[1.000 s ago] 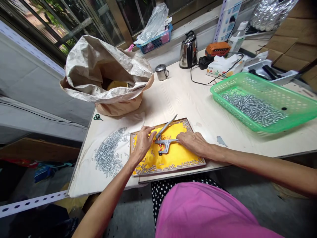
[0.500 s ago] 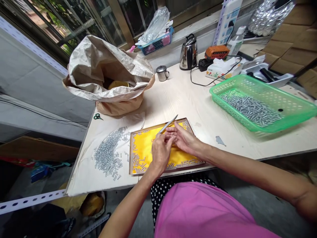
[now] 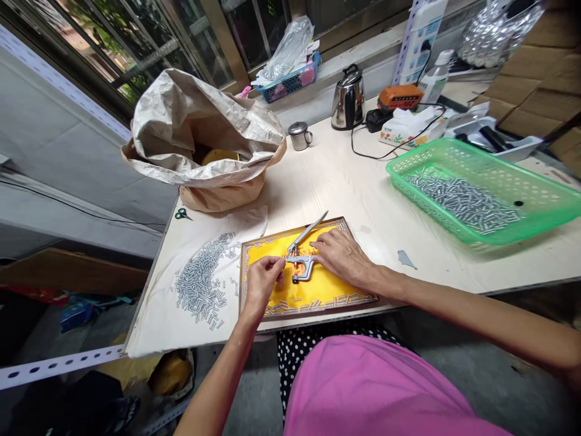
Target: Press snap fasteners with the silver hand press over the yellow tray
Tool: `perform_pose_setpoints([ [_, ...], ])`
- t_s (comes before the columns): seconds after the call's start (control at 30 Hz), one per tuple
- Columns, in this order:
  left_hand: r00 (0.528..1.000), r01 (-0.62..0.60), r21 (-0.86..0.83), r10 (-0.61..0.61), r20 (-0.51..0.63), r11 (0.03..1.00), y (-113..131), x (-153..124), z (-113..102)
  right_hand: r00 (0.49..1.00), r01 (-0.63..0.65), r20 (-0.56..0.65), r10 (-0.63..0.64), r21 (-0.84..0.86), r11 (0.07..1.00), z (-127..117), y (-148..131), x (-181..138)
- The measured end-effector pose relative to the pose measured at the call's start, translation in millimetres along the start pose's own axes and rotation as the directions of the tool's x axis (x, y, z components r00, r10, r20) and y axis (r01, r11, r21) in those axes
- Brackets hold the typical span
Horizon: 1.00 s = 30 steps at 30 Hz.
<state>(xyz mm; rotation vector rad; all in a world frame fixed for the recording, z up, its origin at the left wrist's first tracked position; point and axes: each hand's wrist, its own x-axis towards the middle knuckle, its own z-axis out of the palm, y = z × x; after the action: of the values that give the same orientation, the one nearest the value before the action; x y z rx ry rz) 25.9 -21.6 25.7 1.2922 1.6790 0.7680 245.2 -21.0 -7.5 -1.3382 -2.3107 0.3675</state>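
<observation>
A grey metal C-framed hand tool (image 3: pixel 305 266) with a raised lever handle lies over the yellow-lined tray (image 3: pixel 272 298). My left hand (image 3: pixel 261 281) is at its left end, thumb and forefinger pressed together. Whatever is in that pinch is too small to make out. Palm down on the tool's right side, my right hand (image 3: pixel 342 257) has its fingers stretched out over the yellow surface, close to the frame; contact is unclear. Small silvery pins lie along the tray's edges. A heap of similar pins (image 3: pixel 200 281) rests on white cloth to the left.
A green basket (image 3: pixel 535 169) holding many pins stands at right. Behind the cloth is a large open sack (image 3: pixel 222 194), with green-handled scissors (image 3: pixel 183 214) nearby. A steel mug (image 3: pixel 299 136), a kettle (image 3: pixel 348 100) and a tissue box (image 3: pixel 403 133) stand farther back.
My hands have moved apart, uncovering the tool's frame. The left went left to its end; the right turned from palm up to palm down. The view shifted slightly.
</observation>
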Motion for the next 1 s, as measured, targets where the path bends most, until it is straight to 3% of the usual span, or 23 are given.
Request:
perform_pose_setpoints([
  [0.13, 0.997, 0.065, -0.068, -0.062, 0.039, 0.996, -17, 1, 1, 0.988, -0.034, 0.144, 0.064, -0.204, 0.978, 16, 13, -6],
  [0.33, 0.995, 0.066, -0.026, -0.063, 0.081, 0.998, -27, 2, 15, 0.961, 0.004, 0.272, 0.039, -0.156, 0.988, 17, 14, -6],
  [0.73, 0.986, 0.136, 0.054, -0.140, 0.092, 0.989, -37, 3, 20, 0.971, 0.020, 0.239, 0.009, -0.118, 0.993, 22, 17, -13],
  [1.0, 0.946, 0.258, 0.128, -0.278, 0.168, 0.958, -20, 2, 17, 0.969, 0.048, 0.247, -0.010, -0.149, 0.988, 28, 18, -15],
])
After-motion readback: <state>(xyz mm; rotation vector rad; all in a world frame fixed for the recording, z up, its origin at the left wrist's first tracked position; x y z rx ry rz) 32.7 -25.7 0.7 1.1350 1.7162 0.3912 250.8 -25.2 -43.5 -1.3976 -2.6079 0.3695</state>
